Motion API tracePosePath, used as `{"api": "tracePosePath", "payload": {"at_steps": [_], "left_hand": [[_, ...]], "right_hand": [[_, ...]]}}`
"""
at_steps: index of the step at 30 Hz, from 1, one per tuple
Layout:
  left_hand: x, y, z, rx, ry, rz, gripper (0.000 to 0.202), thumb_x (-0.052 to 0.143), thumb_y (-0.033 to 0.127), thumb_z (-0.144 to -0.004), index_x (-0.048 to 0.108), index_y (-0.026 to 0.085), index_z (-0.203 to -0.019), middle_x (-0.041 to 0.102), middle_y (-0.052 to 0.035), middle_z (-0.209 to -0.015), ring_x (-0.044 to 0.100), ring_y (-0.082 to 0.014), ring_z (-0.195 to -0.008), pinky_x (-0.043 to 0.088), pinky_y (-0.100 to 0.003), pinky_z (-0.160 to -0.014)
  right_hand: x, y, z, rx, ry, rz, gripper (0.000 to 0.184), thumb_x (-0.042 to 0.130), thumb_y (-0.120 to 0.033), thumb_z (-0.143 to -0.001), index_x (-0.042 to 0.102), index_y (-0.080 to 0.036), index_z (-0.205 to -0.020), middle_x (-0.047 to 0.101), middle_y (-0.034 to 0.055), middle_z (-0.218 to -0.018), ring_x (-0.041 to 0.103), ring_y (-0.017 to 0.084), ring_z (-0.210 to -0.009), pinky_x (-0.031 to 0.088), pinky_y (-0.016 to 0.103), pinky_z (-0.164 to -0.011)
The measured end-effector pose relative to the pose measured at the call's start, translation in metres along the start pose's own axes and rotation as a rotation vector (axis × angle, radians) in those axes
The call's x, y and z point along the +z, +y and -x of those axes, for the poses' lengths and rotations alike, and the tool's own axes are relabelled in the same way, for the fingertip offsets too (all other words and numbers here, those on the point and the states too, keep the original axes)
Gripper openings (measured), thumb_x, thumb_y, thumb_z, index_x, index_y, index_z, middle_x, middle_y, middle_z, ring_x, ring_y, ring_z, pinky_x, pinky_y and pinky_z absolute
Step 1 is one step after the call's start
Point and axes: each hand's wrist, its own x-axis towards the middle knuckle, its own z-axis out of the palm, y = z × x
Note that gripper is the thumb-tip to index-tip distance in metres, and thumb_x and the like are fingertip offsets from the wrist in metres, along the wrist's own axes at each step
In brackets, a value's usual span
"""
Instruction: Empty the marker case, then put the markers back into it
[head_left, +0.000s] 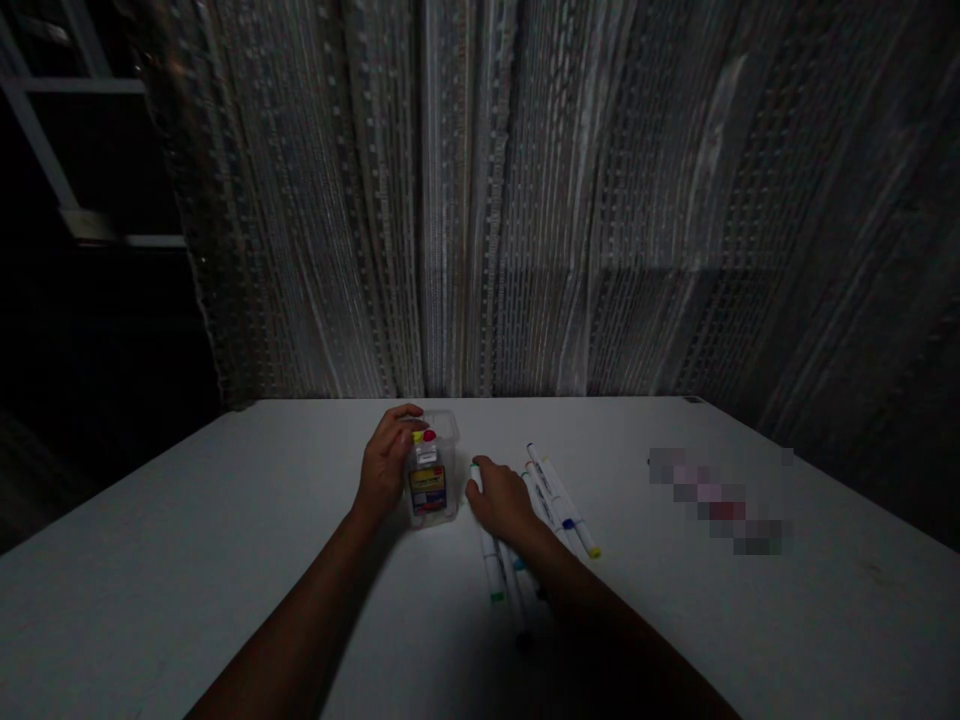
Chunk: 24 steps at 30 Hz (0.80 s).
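Note:
My left hand wraps round the left side and top edge of a clear plastic marker case, which stands upright on the table. A coloured label is on the front of the case. A yellow marker cap and a pink-red marker cap show at its top, beside my fingers. To the right, my right hand is closed on a white marker with green ends, low over the table. Other white markers lie loosely together under and beside that hand; my wrist hides some of them.
The white table reaches back to a patterned curtain. On the right, a pixelated patch hides something on the tabletop. A dark window is at the upper left. The light is dim.

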Motion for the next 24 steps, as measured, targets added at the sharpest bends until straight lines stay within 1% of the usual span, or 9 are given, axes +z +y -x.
{"api": "tracePosePath", "payload": {"at_steps": [10,18,24], "left_hand": [[-0.0016,0.0003,0.0004,0.015,0.004,-0.011,0.041,0.034,0.045,-0.086,0.062,0.017,-0.080,0.054,-0.0073,-0.103,0.051,-0.0209,-0.102,0.041,-0.033,-0.087],[-0.0020,0.0034,-0.0001,0.015,-0.001,-0.027,0.041,0.033,0.044,-0.086,0.062,0.016,-0.080,0.054,-0.0076,-0.101,0.051,-0.0207,-0.102,0.041,-0.033,-0.087],[-0.0020,0.0013,-0.0003,0.028,-0.004,-0.025,0.042,0.033,0.045,-0.086,0.063,0.016,-0.080,0.054,-0.0073,-0.101,0.051,-0.0207,-0.101,0.042,-0.033,-0.086]], "right_hand": [[-0.0017,-0.0015,0.0005,0.032,-0.008,-0.003,0.036,0.038,-0.027,-0.086,0.045,-0.017,-0.120,0.064,0.0113,-0.101,0.059,0.022,-0.092,0.038,0.030,-0.072],[-0.0018,-0.0020,0.0004,0.013,-0.002,-0.005,0.037,0.036,-0.026,-0.087,0.045,-0.015,-0.121,0.064,0.0119,-0.099,0.060,0.022,-0.091,0.039,0.029,-0.071],[-0.0029,-0.0025,0.0013,-0.004,-0.003,-0.001,0.038,0.036,-0.025,-0.087,0.044,-0.015,-0.122,0.064,0.0121,-0.101,0.060,0.021,-0.091,0.039,0.029,-0.073]]}}
